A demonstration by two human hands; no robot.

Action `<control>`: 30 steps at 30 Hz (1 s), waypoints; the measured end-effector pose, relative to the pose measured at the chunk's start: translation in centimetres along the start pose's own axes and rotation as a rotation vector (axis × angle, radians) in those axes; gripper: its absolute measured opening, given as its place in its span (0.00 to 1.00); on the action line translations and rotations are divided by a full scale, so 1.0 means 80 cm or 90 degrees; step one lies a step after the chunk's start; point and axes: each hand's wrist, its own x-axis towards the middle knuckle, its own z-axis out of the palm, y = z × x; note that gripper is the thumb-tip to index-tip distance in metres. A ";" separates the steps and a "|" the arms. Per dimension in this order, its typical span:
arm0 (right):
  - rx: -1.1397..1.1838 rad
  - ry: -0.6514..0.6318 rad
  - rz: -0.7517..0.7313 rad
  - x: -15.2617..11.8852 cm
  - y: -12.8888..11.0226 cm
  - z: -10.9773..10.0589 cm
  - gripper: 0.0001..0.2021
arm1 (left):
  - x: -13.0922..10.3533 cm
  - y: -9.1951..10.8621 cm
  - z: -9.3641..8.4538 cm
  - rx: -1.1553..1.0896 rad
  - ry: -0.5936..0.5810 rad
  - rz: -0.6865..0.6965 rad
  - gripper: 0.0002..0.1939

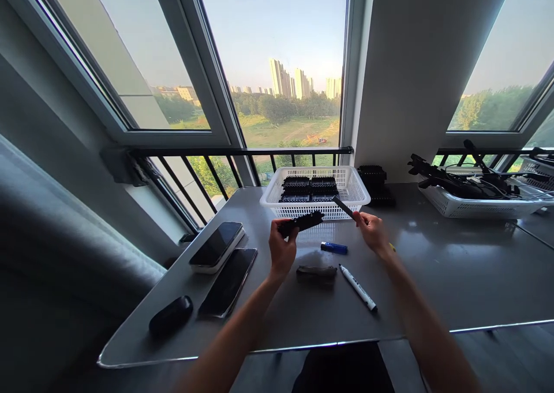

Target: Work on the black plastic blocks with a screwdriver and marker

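Note:
My left hand (282, 249) is closed on one end of a long black notched plastic part (309, 221), raised above the table in front of the basket. In my right hand (371, 230) is the near end of a flat dark strip (343, 207), which slants up and left toward the basket; its exact kind cannot be made out. The two held things are apart. Several similar black parts sit in rows in the white basket (359, 199) behind. Below my hands lie a blue lighter (334, 247), a dark, narrow bundle (317, 273) and a white marker (358, 288).
Phones (228, 280) and a black rounded case (171, 315) lie on the left of the grey table (459, 277). More black parts (374, 185) are stacked right of the basket. Another white basket (471, 207) with cables stands farther right. A railing (194, 152) runs behind.

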 end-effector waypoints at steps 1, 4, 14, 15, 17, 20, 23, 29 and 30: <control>-0.002 -0.001 0.016 0.000 0.003 0.003 0.27 | 0.000 -0.001 0.000 0.008 0.016 -0.003 0.14; -0.013 -0.019 0.046 -0.001 0.011 0.013 0.20 | 0.003 -0.004 -0.002 0.026 0.075 -0.007 0.14; -0.098 -0.131 0.009 -0.005 0.012 0.023 0.11 | 0.005 -0.005 -0.002 0.005 0.108 0.001 0.15; -0.104 -0.152 0.013 -0.005 0.013 0.024 0.11 | 0.005 -0.005 -0.002 0.008 0.108 0.003 0.15; -0.108 -0.193 0.019 -0.005 0.016 0.028 0.10 | 0.005 -0.006 -0.003 0.014 0.109 0.005 0.16; -0.106 -0.220 0.024 -0.006 0.025 0.035 0.08 | 0.006 -0.007 -0.004 0.026 0.109 0.008 0.17; -0.101 -0.218 0.025 -0.006 0.035 0.039 0.09 | 0.006 -0.007 -0.004 0.027 0.107 0.009 0.17; -0.072 -0.210 0.030 -0.006 0.048 0.043 0.11 | 0.004 -0.003 0.000 -0.022 0.071 -0.014 0.15; -0.067 -0.207 0.031 -0.007 0.049 0.043 0.11 | 0.003 -0.002 0.000 -0.027 0.064 -0.015 0.15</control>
